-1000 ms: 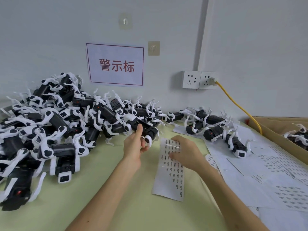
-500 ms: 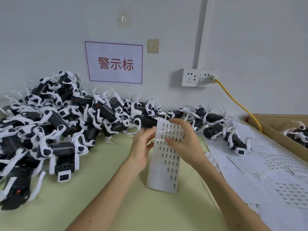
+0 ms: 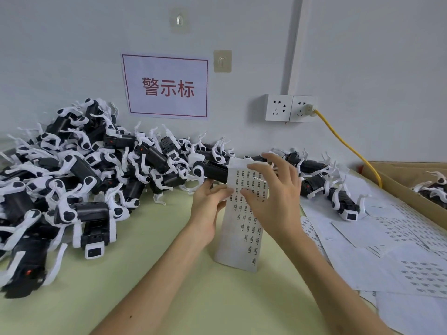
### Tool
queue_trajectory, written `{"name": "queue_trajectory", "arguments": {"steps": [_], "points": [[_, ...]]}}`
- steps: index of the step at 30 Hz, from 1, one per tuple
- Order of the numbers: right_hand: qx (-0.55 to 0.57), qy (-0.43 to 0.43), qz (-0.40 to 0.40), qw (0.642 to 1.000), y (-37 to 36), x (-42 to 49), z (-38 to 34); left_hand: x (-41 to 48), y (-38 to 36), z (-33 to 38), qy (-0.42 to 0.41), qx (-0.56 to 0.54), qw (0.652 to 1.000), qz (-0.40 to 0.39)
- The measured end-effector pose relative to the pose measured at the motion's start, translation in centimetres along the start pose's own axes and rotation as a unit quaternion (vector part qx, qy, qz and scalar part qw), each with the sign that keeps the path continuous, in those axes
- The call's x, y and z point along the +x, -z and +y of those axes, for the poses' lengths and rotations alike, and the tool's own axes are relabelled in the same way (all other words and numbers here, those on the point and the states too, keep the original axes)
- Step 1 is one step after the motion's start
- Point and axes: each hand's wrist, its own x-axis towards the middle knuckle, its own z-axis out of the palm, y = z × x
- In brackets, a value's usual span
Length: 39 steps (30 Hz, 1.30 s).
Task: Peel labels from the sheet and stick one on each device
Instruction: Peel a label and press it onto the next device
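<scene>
A long white label sheet (image 3: 242, 240) with rows of small black labels stands tilted up from the green table, its lower end on the table. My left hand (image 3: 206, 206) pinches its left edge. My right hand (image 3: 275, 199) is in front of the sheet's upper part with the fingers spread and the thumb tip on a label row. A big pile of black-and-white devices (image 3: 79, 180) fills the left side and runs along the wall behind the sheet. Several more devices (image 3: 343, 204) lie to the right.
Loose white label sheets (image 3: 399, 250) cover the table's right side. A cardboard box (image 3: 396, 187) holding more devices stands at the far right. A yellow cable (image 3: 348, 146) runs from the wall socket (image 3: 290, 108) down to the box. A sign hangs on the wall.
One second ago my left hand held a device and the sheet lay flat. The device was let go, both hands lifted the sheet, and my right fingers have spread.
</scene>
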Motion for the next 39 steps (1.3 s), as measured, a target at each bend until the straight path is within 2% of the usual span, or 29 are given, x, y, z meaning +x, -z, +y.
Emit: {"name": "queue_trajectory", "arguments": {"steps": [7, 14, 27, 39], "points": [[0.009, 0.086, 0.064, 0.994, -0.08, -0.23, 0.11, -0.1, -0.05, -0.04, 0.005, -0.001, 1.0, -0.006], [0.01, -0.003, -0.016, 1.0, -0.58, -0.71, -0.09, -0.26, -0.37, -0.06, -0.005, 0.018, 1.0, -0.005], [0.089, -0.028, -0.009, 0.996, -0.38, -0.61, 0.11, -0.06, -0.38, -0.26, -0.013, 0.05, 0.999, -0.005], [0.159, -0.101, -0.027, 0.982, 0.1, -0.33, -0.19, -0.25, -0.83, -0.3, -0.029, 0.077, 0.997, 0.0]]}}
